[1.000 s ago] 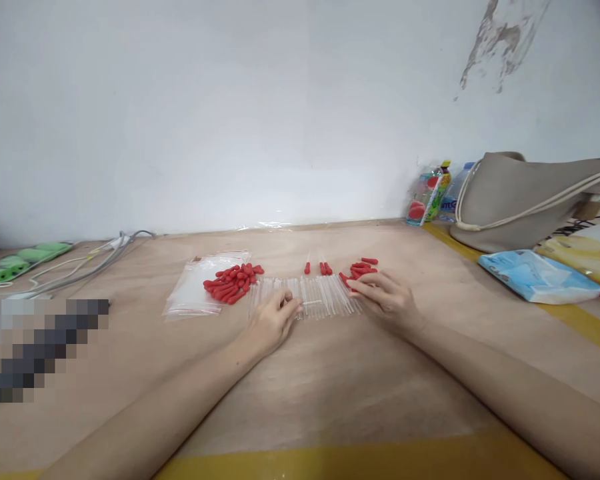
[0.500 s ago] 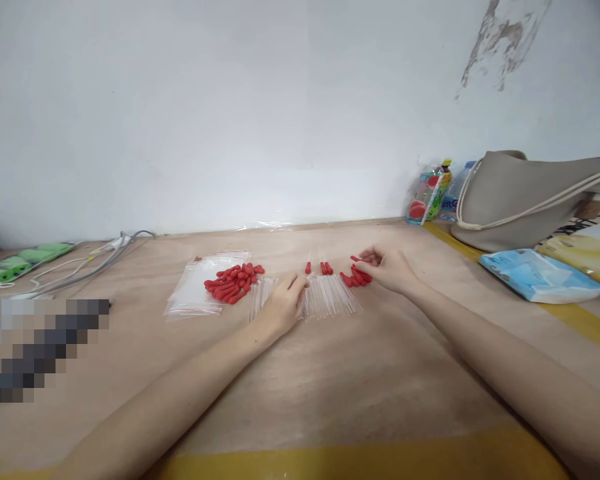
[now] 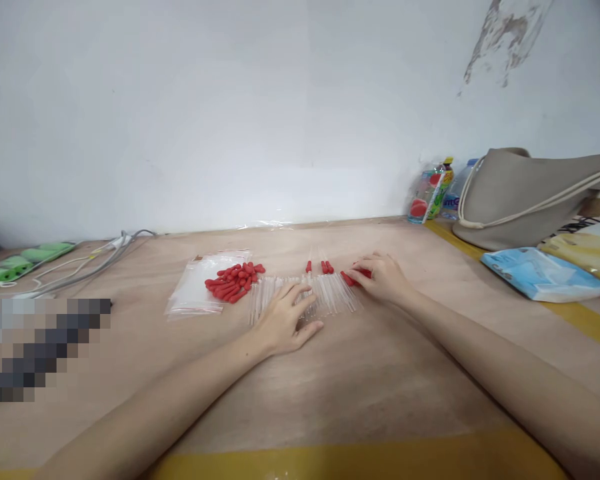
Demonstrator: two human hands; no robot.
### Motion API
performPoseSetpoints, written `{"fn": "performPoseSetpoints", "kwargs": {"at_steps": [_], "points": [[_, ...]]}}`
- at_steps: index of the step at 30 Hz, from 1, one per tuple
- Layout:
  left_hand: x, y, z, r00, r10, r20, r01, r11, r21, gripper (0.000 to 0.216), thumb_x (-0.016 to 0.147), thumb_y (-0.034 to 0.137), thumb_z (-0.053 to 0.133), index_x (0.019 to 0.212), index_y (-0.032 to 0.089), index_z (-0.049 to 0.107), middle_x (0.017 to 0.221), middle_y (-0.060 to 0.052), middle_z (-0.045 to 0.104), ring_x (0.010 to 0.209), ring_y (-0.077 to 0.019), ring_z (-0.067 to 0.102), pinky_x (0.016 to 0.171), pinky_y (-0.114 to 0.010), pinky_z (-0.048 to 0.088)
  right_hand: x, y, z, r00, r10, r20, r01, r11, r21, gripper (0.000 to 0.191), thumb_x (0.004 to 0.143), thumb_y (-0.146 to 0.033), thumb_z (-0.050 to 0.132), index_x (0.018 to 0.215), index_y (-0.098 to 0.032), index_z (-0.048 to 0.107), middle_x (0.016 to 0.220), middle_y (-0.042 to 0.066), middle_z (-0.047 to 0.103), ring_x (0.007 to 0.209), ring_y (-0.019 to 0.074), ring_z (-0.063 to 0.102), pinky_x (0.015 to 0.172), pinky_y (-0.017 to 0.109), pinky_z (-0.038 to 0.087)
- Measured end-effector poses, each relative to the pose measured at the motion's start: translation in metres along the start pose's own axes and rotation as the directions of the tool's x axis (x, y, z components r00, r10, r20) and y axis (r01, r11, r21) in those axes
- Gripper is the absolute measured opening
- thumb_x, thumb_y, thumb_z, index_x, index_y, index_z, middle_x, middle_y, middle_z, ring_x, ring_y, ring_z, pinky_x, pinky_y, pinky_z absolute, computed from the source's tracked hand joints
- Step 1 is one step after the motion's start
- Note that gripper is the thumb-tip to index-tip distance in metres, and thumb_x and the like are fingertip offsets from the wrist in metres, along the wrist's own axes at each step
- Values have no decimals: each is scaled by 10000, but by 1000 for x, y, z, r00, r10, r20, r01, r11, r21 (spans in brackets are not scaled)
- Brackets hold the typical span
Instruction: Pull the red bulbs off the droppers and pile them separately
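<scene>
My left hand point(image 3: 287, 319) lies with fingers spread over a row of thin clear tubes point(image 3: 333, 293), thumb apart and nothing gripped. At the row's right end, my right hand point(image 3: 379, 279) curls its fingers and thumb around a red rubber bulb point(image 3: 363, 271) in a small group, partly covering it. Another loose red bulb point(image 3: 347, 279) shows beside the fingertips. Behind the tubes lie a few droppers, clear tubes with red bulbs point(image 3: 325, 267) on their near ends. A larger pile of red bulbs point(image 3: 234, 283) rests left of the tubes, on clear zip bags point(image 3: 193, 287).
Cables point(image 3: 97, 262) and green wrapped packs point(image 3: 25, 260) lie at the far left. Bottles point(image 3: 425, 197), a grey bag point(image 3: 520, 197) and a blue-white packet point(image 3: 543, 275) stand or lie to the right. A white wall point(image 3: 280, 120) rises behind the table.
My left hand has opened and drawn slightly nearer, its thumb spreading away. My right hand has lowered and moved a little left onto the small group of red bulbs.
</scene>
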State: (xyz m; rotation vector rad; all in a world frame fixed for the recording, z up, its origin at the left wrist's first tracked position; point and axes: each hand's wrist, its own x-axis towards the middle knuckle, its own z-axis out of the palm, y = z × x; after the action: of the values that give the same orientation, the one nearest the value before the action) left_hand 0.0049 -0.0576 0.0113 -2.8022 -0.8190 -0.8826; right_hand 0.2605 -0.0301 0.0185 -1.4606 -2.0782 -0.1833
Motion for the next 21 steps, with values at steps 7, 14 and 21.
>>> {"fn": "performPoseSetpoints", "kwargs": {"at_steps": [7,14,21], "points": [[-14,-5,-1,996,-81,-30,80,995,-51,375,778,314,550,1131,187,533,1116,-103,515,1063,-232,463,909,-413,407,26,2,-6,952,290,101,-286,957,-53,245,799,-329,456,771,-218,673,824,9,678,761,137,578,649,235,369],[-14,-8,3,997,-74,26,74,997,4,444,796,325,525,1215,186,475,1277,-110,453,1225,-266,353,994,-455,340,70,-24,15,863,429,268,-391,902,-185,221,709,-358,524,657,-204,674,698,55,667,770,202,599,710,310,371],[-9,-9,1,988,-75,137,65,995,79,504,831,398,466,1288,196,395,1349,-85,405,1289,-246,281,1056,-483,226,97,-26,40,687,572,448,-520,818,-247,124,563,-290,660,601,-172,657,597,62,635,667,211,603,642,315,408]]}}
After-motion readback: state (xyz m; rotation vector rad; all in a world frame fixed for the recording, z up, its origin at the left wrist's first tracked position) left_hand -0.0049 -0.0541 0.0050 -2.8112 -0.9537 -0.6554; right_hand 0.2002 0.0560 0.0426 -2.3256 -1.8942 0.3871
